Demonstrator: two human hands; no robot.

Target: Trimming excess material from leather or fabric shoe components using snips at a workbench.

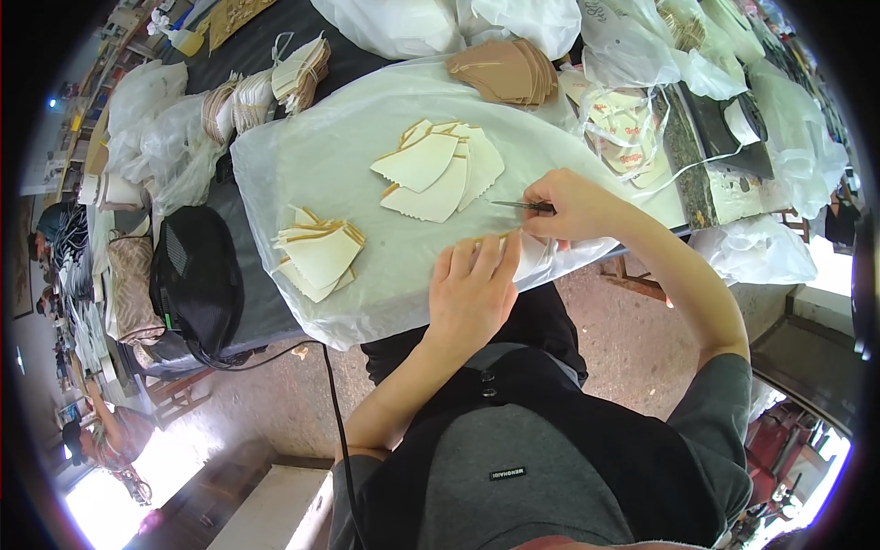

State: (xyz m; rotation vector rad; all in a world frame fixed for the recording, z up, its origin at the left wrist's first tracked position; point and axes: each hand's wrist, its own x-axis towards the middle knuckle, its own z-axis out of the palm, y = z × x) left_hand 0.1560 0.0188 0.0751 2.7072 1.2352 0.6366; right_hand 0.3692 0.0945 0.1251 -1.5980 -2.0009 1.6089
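Observation:
My right hand [573, 206] is closed round a slim dark tool with a thin pointed metal tip [515, 203], perhaps small scissors; its handle is mostly hidden by the fingers. My left hand [472, 289] is at the near edge of the plastic-covered table, its fingers bent over a white cut piece [533, 259] with a tan edge. That piece lies just below the right hand and is partly covered. Beyond the hands, a fanned pile of white pieces with toothed edges [440, 170] lies on the plastic sheet [367, 284]. A smaller white pile [319, 252] lies to the left.
A brown stack of cut pieces [504, 73] is at the far side. Bundled pieces [298, 75] and plastic bags [156, 119] line the left. A black mesh-like bag [197, 280] stands at the left edge. A ribbon roll [741, 121] is at right. A black cable [332, 394] hangs beside my left arm.

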